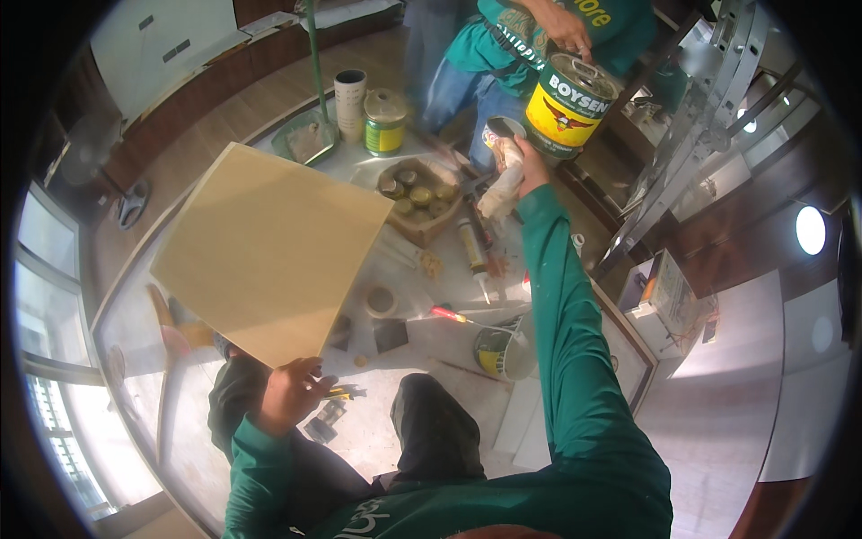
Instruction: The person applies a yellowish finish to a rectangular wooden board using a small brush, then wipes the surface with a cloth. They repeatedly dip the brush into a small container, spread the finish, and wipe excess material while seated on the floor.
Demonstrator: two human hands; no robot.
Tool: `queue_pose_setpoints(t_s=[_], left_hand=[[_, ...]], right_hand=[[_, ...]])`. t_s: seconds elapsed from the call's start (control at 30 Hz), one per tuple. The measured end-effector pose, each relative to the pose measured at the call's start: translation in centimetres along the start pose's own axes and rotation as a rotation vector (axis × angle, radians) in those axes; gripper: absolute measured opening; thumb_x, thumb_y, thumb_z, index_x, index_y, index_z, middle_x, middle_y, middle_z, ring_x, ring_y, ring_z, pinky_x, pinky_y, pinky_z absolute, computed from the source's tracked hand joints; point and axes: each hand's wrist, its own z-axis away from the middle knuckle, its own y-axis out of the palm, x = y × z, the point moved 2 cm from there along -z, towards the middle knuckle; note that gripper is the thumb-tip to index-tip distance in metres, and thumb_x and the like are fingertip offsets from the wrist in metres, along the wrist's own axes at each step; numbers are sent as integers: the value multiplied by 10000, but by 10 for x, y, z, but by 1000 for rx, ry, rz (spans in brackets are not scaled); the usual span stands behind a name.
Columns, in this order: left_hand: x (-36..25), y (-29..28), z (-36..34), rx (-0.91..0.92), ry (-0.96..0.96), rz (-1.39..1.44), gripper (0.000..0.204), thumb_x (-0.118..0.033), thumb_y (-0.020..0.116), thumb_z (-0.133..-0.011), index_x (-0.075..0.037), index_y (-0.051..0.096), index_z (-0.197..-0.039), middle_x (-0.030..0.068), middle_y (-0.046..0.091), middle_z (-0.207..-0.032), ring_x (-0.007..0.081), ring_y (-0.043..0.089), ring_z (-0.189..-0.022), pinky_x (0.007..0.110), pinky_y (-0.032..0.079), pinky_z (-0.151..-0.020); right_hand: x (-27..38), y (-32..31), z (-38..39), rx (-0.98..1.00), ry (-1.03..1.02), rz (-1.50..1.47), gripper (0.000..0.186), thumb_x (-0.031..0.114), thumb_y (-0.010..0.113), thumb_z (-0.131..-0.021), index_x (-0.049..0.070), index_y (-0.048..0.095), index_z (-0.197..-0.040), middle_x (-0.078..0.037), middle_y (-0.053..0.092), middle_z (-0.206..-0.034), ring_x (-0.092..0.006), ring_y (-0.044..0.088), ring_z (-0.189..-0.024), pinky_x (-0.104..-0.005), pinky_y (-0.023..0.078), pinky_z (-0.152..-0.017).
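One tan board (269, 242), likely light and stiff, best taken by opposite edges, tilts above the left edge of the surface (485, 413), left hand (290, 395) pinching its near corner, right hand (532, 166) clasping small can (503, 128) and rag (505, 184)

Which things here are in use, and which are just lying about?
In use:
- tan board, in left hand
- small can and rag, at right hand
- large can, in co-worker's hand

Lying about:
- caulking gun
- cardboard box
- dustpan
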Motion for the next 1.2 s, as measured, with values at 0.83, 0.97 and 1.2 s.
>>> queue_pose_setpoints(t_s=[0.83, 0.97, 1.2], left_hand=[[23, -34, 24, 21, -56, -193, 407, -159, 850, -787, 32, 689, -1109, 149, 718, -877, 251, 715, -707, 355, 568, -652], [24, -35, 24, 40, -48, -218, 417, -159, 851, -785, 32, 687, -1117, 149, 716, -878, 250, 711, -703, 356, 565, -648], [28, -36, 25, 55, -39, -251, 431, -166, 858, -780, 25, 687, -1126, 144, 714, -882, 248, 709, -708, 359, 561, -649]], right_hand=[[-10, -14, -13, -36, 0, -4, 339, 409, 677, -958, 74, 689, -1007, -95, 684, -834, -231, 627, -605, -341, 534, -522], [-7, -24, -10, -80, 6, -24, 337, 414, 673, -959, 79, 689, -997, -91, 684, -830, -234, 627, -601, -349, 534, -527], [-3, -36, -13, -89, -11, 10, 344, 407, 662, -966, 66, 676, -1012, -81, 657, -800, -221, 621, -606, -329, 525, -530]])
